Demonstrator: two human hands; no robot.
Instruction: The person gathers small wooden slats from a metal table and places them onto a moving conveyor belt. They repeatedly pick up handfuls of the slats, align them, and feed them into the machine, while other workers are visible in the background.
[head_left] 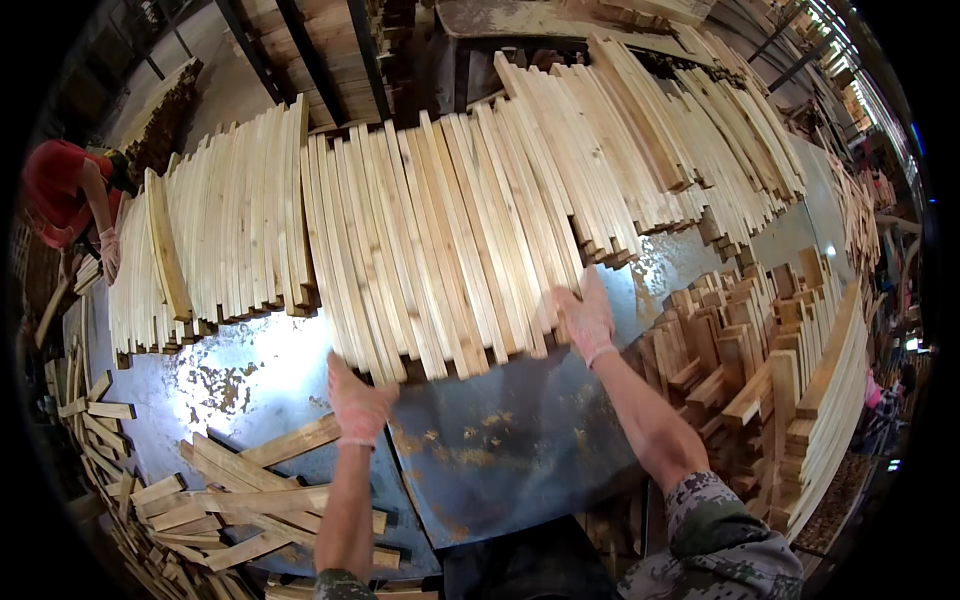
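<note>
A row of pale wooden strips (pixel 440 240) lies side by side on the metal tabletop in front of me, their near ends uneven. My left hand (pixel 360 405), in a thin glove, cups the near left corner of this row, fingers along its side and thumb by the strip ends. At the near right corner my right hand (pixel 585 318), gloved too, presses against the outer strip with its thumb over the top. The strips are held between both hands. Some fingertips are hidden by the wood.
Another row of strips (pixel 225 215) lies to the left, and more strips (pixel 590 150) to the right. Loose offcuts (pixel 250 500) are heaped at lower left. Stacked wood pieces (pixel 740 340) stand at right. A person in red (pixel 60 190) works at far left.
</note>
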